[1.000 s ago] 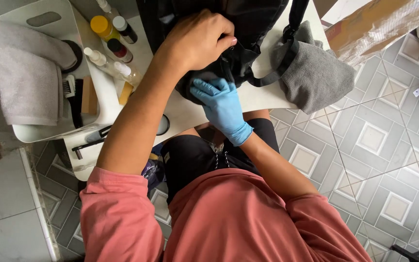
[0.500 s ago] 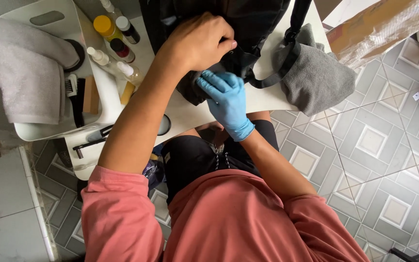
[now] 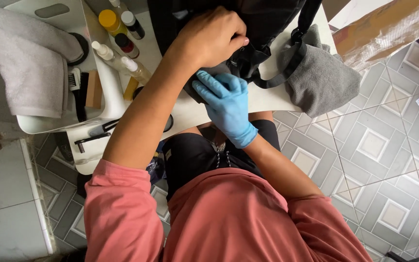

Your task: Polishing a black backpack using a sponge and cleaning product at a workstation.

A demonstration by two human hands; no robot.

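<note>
The scene was viewed from a single head-worn camera, aimed steeply downward, close above the small white table [image 3: 267, 99].
</note>
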